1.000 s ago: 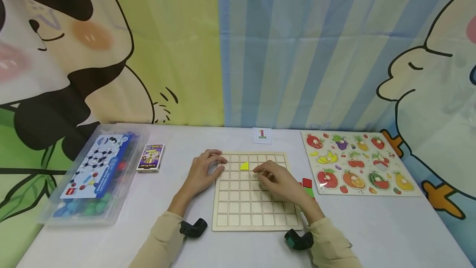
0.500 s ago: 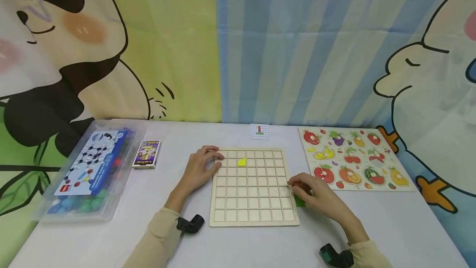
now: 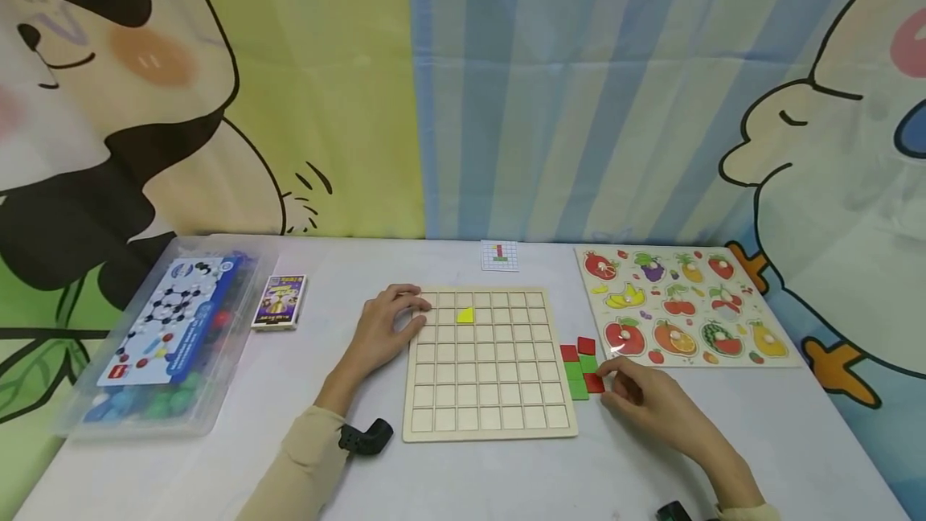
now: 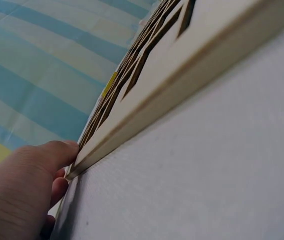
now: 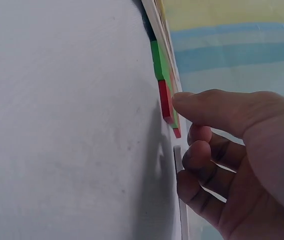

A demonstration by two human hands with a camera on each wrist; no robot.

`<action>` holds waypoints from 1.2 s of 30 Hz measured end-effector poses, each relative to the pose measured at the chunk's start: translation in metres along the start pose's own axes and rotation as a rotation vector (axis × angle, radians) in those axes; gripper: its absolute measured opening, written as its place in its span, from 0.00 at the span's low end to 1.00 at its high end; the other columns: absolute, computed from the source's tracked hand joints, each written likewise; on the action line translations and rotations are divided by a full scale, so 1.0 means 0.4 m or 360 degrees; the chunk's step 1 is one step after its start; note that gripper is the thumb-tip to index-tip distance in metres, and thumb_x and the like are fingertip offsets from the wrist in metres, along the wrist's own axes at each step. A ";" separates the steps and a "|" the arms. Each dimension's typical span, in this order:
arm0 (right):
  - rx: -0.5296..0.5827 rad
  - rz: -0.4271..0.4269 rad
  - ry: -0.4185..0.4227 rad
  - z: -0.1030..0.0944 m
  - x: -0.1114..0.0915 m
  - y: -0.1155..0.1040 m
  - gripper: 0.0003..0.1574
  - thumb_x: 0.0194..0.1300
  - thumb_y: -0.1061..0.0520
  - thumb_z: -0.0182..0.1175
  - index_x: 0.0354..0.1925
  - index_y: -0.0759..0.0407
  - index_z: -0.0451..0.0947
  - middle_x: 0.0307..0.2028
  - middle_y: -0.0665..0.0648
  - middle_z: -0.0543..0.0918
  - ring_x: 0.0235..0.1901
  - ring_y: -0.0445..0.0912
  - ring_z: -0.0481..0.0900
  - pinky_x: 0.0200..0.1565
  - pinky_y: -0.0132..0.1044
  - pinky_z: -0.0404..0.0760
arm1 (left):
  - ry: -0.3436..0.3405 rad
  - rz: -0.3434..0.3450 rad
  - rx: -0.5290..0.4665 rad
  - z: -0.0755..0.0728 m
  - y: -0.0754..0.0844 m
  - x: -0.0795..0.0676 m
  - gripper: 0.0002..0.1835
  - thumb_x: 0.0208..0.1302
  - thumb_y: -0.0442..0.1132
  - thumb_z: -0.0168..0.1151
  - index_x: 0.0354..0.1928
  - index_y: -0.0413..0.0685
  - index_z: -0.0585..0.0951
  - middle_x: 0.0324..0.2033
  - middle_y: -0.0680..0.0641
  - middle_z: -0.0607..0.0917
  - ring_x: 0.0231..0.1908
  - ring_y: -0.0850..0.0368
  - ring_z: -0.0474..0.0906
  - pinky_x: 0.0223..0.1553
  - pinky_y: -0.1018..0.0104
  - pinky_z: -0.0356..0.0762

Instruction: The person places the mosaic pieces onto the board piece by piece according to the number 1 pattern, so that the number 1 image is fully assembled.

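Observation:
A wooden grid board [image 3: 489, 434] lies flat at the middle of the table. A small yellow piece [image 3: 465, 315] sits in one of its upper cells. My left hand [image 3: 382, 330] holds the board's upper left edge, thumb on the rim and the other fingers curled beside it. To the right of the board lies a cluster of green [image 3: 575, 389] and red square tiles. My right hand [image 3: 654, 402] is at this cluster, thumb and index fingertips right at the edge of the outermost red tile [image 3: 594, 383], which lies flat. The right wrist view shows the other fingers loosely curled.
Behind the board lies a small grid card [image 3: 499, 256] with a red and green figure. A fruit picture board [image 3: 687, 328] lies at the right. On the left are a clear plastic box [image 3: 174, 336] and a small purple card box [image 3: 279, 302]. A printed curtain hangs behind.
My right hand has moved from above the grid board rightward to the tiles, uncovering most of them. My left hand stays at the board's edge. The head view has shifted slightly.

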State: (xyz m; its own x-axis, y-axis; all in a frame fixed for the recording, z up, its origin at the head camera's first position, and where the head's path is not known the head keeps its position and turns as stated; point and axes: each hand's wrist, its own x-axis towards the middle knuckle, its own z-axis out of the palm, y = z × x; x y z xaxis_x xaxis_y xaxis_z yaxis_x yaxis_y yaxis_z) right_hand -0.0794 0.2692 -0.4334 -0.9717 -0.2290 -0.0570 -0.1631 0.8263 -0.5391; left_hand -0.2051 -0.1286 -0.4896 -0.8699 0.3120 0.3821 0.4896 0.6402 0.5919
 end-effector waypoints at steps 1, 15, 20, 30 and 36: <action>-0.0011 -0.0002 0.0005 0.001 -0.001 0.002 0.16 0.56 0.57 0.67 0.43 0.47 0.76 0.22 0.43 0.69 0.23 0.34 0.67 0.26 0.28 0.67 | 0.0001 0.0001 -0.0001 -0.001 -0.001 0.000 0.08 0.61 0.42 0.64 0.42 0.59 0.83 0.54 0.50 0.78 0.55 0.48 0.74 0.52 0.45 0.61; -0.0040 -0.0015 -0.0004 0.012 -0.008 0.009 0.17 0.55 0.56 0.69 0.43 0.45 0.76 0.22 0.42 0.69 0.23 0.33 0.67 0.26 0.27 0.67 | -0.0004 0.0016 -0.0013 -0.004 0.005 0.005 0.08 0.61 0.42 0.64 0.42 0.58 0.83 0.54 0.50 0.77 0.56 0.48 0.74 0.54 0.45 0.60; -0.0030 -0.0001 -0.0014 0.015 -0.009 0.011 0.18 0.55 0.55 0.68 0.44 0.45 0.75 0.23 0.42 0.69 0.23 0.33 0.67 0.26 0.27 0.67 | -0.0008 0.0014 -0.0016 -0.003 0.005 0.004 0.09 0.61 0.43 0.64 0.44 0.58 0.83 0.54 0.49 0.78 0.56 0.49 0.74 0.53 0.46 0.60; 0.0001 -0.0033 -0.0030 0.017 -0.007 0.018 0.17 0.55 0.55 0.68 0.43 0.46 0.75 0.23 0.42 0.69 0.24 0.32 0.67 0.26 0.27 0.68 | -0.0005 -0.0006 0.0008 -0.003 0.002 -0.002 0.11 0.61 0.43 0.64 0.46 0.57 0.83 0.55 0.49 0.78 0.56 0.49 0.74 0.52 0.46 0.61; -0.0022 0.0013 -0.0045 0.013 -0.007 0.017 0.15 0.55 0.53 0.68 0.41 0.46 0.76 0.22 0.42 0.69 0.23 0.33 0.66 0.26 0.27 0.67 | -0.0010 0.0060 0.0038 -0.007 0.005 -0.003 0.16 0.62 0.44 0.63 0.52 0.55 0.82 0.58 0.48 0.76 0.54 0.49 0.76 0.50 0.47 0.63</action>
State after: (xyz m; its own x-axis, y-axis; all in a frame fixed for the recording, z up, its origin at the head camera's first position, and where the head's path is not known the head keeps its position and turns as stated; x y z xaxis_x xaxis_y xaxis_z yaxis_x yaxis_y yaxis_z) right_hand -0.0770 0.2727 -0.4415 -0.9679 -0.2366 -0.0851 -0.1578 0.8351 -0.5270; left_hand -0.2029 -0.1298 -0.4868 -0.8511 0.3406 0.3995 0.5207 0.6446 0.5599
